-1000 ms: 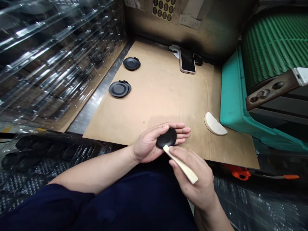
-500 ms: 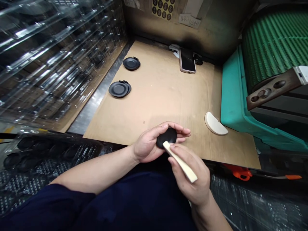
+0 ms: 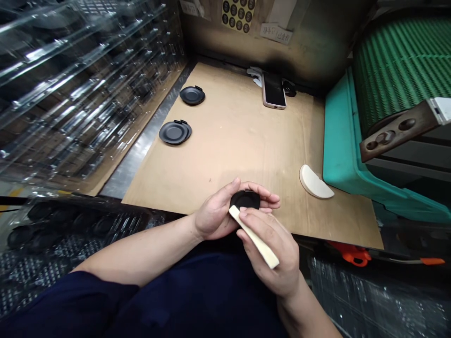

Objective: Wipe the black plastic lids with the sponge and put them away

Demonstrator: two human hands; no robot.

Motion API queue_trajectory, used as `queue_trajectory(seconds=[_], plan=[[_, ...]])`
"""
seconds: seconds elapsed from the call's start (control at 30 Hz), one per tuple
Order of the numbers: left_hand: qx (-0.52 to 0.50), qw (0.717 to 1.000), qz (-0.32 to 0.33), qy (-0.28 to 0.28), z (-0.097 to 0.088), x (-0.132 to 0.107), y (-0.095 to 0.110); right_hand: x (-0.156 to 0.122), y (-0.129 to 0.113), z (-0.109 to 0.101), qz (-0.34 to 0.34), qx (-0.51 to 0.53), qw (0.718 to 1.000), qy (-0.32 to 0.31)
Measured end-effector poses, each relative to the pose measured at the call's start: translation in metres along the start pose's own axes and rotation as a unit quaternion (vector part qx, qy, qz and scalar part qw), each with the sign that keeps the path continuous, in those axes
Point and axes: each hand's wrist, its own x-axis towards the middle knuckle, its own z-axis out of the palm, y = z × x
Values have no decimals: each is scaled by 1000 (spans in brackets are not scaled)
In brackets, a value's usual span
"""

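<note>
My left hand [image 3: 216, 211] cradles a round black disc [image 3: 244, 200] in its palm, with the fingers curled under it. My right hand [image 3: 271, 249] is shut on a long cream foam strip [image 3: 255, 239], whose tip presses against the disc's lower edge. Part of the disc is hidden by the strip and fingers. Farther out on the cardboard sheet [image 3: 239, 141] lie a cream half-moon foam piece [image 3: 313, 183] and two black tabbed lids [image 3: 192, 95] [image 3: 174, 132].
A phone [image 3: 274, 90] lies at the sheet's back edge. Clear plastic trays [image 3: 88, 89] stack on the left, a teal bin [image 3: 343, 141] and green ribbed belt [image 3: 401, 65] stand right, and an orange-handled tool [image 3: 352, 255] lies below the sheet's front edge.
My right hand has moved left, swinging the strip's tip farther across the disc's lower edge. The disc has turned slightly in my left hand, showing more of its rim.
</note>
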Motion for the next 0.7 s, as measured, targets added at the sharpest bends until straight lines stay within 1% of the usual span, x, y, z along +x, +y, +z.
queue_trajectory(seconds=[0.17, 0.23, 0.37, 0.43, 0.53, 0.6, 0.63, 0.7], plan=[[9, 1000, -20, -17, -1, -1, 0, 5, 2, 1, -20, -44, 998, 47], [5, 1000, -25, -19, 0, -1, 1, 5, 0, 1, -16, -42, 998, 37], [2, 999, -33, -21, 0, -1, 2, 4, -3, -3, -18, -27, 999, -12], [8, 999, -30, -23, 0, -1, 2, 4, -2, -3, -22, -29, 999, -4], [30, 999, -27, -30, 0, -1, 0, 3, 2, -2, -22, -56, 997, 44], [38, 998, -31, -35, 0, -1, 0, 3, 3, 0, -19, -68, 996, 63], [38, 998, -31, -36, 0, -2, 0, 2, 2, 0, -17, -68, 996, 61], [32, 998, -29, -35, 0, -2, 0, 2, 0, -1, -17, -59, 997, 38]])
